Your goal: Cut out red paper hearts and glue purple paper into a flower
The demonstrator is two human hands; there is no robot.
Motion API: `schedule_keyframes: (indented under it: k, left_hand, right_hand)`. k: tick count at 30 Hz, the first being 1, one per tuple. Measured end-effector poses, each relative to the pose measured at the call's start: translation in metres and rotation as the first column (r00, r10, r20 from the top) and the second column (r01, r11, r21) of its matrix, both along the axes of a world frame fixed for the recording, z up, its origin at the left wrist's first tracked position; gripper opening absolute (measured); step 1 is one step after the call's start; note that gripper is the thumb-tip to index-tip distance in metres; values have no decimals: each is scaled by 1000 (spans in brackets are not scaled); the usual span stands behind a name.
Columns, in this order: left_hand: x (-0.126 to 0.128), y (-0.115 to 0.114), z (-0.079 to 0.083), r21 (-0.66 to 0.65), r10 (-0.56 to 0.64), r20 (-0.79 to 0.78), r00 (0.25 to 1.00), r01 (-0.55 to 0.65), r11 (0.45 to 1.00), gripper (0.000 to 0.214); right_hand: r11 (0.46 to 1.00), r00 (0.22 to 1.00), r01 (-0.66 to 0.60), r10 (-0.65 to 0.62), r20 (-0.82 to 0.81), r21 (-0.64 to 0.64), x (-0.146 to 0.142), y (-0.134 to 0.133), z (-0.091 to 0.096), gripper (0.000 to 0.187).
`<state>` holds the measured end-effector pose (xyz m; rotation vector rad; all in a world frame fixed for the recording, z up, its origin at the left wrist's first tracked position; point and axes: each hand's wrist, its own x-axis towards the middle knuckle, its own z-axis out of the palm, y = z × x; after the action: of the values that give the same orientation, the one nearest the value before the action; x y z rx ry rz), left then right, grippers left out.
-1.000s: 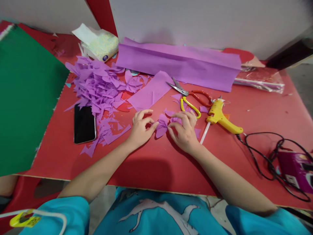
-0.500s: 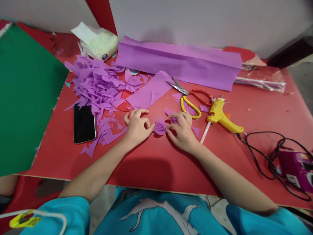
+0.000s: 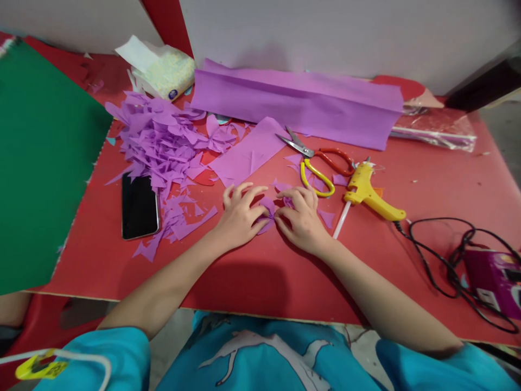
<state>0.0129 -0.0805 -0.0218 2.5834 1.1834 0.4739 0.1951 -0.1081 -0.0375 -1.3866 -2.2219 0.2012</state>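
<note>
A small purple paper piece point(image 3: 267, 224), rounded and creased, lies on the red table between my two hands. My left hand point(image 3: 243, 215) pinches its left part with thumb and index finger. On the right side, my right hand point(image 3: 300, 218) grips the same piece with its fingertips, the thumb and index finger closed together. More purple paper shows under the curled right fingers, partly hidden. Just beyond the right hand lie scissors point(image 3: 318, 177) with one red and one yellow handle, blades apart.
A heap of purple cut paper point(image 3: 158, 136) partly covers a black phone point(image 3: 140, 209) on the left. Purple sheets point(image 3: 301, 106) stretch along the back beside a tissue pack point(image 3: 169, 73). A yellow glue gun point(image 3: 368, 193) with a black cord lies right. A green board point(image 3: 44, 168) overhangs the left edge.
My left hand has moved right and now pinches the purple paper piece, which has bunched in the middle. The right hand stays almost in place.
</note>
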Motion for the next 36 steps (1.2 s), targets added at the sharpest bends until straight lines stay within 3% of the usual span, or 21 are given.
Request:
schedule_keyframes:
  k: [8,12,18,23,36]
  left_hand:
    - [-2,5,1,-21,23,-7,1000,-23,1000,10]
    - [-5,10,1,-2,61,-2,998,-61,998,21]
    - [-6,12,3,-40,230,87,969,-227,973,17]
    - [-5,12,1,-94,162,76,984,-155,983,20]
    - [-5,9,5,57,255,96,962,-261,964,17]
  right_hand:
    - [1000,1000,14,-14,13,2,1,0,2,11]
    - [1000,1000,20,-20,-2,10,2,1,1,11]
    - [997,997,54,-51,-50,56,2,2,1,11]
    - [995,994,79,-73,-76,68,3,1,1,9]
    - [1000,1000,18,-18,-4,18,0,0,1,11]
